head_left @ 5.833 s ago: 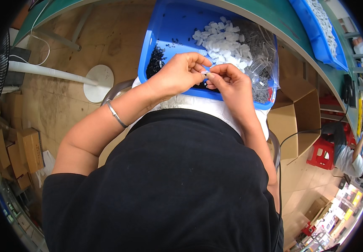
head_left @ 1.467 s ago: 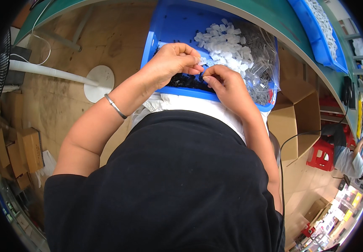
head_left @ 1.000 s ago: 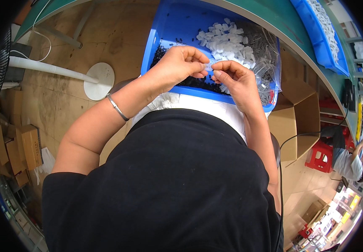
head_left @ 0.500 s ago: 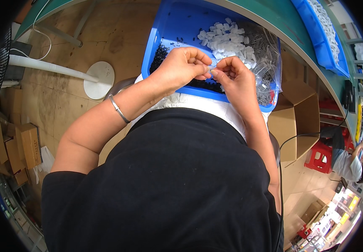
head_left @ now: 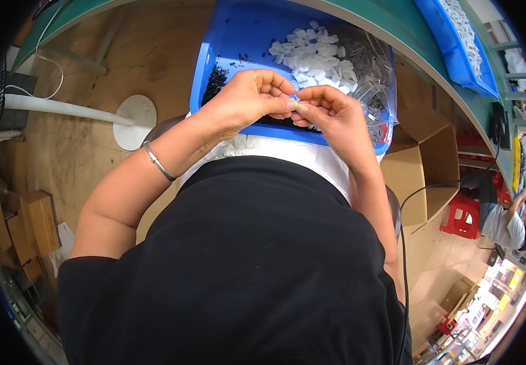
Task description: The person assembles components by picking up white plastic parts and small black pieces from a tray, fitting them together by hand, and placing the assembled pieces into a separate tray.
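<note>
Over the near side of a blue tray (head_left: 199,79), my left hand (head_left: 252,99) and my right hand (head_left: 336,118) meet fingertip to fingertip. Both hands are closed in a pinch. Whatever sits between the fingers is too small and too covered to name. Behind them lies a heap of translucent white plastic pieces (head_left: 312,52). Small black parts (head_left: 216,82) are piled along the tray's left side and front. Grey parts (head_left: 366,58), some in a clear plastic bag (head_left: 380,97), fill its right side.
A green table (head_left: 391,30) curves beyond the tray and carries another blue bin (head_left: 458,52) of white pieces. An open cardboard box (head_left: 412,176) stands at the right, near a black cable (head_left: 404,243). A white stand base (head_left: 135,121) is left. A person (head_left: 506,225) sits far right.
The whole view has shifted slightly, so the tray shows a little further left. My fingertips have drawn closer together, and my right hand has turned a little.
</note>
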Demonstrator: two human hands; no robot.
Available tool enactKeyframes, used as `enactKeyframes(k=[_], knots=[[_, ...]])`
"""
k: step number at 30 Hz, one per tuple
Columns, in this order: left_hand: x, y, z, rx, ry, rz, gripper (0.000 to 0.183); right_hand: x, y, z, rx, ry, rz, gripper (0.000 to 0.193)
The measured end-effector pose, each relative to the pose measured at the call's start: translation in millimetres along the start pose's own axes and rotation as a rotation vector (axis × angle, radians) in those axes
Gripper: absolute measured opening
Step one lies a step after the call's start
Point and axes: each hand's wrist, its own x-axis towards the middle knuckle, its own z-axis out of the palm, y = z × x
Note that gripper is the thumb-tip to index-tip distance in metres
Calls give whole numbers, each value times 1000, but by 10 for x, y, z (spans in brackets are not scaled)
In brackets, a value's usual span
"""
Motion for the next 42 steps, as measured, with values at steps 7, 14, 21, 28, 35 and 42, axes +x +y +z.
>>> enactKeyframes(k=[7, 14, 21, 28, 35, 42], knots=[[53, -132, 24, 30, 76, 165, 23, -89, -53, -838, -632, 479, -14, 15], [34, -128, 0, -20, 26, -23, 27, -109, 177, -795, -1198, 394, 87, 13], [9, -85, -10, -78, -6, -94, 28, -120, 159, -854, -1035, 438, 33, 15], [-7, -83, 23, -37, 57, -35, 21, -115, -111, -553, -186, 225, -156, 9], [-19, -60, 42, 23, 79, -5, 20, -104, -27, -159, 95, -80, 16, 13], [-44, -20, 83, 31, 16, -10, 30, -64, 20, -62, 71, -51, 64, 13]])
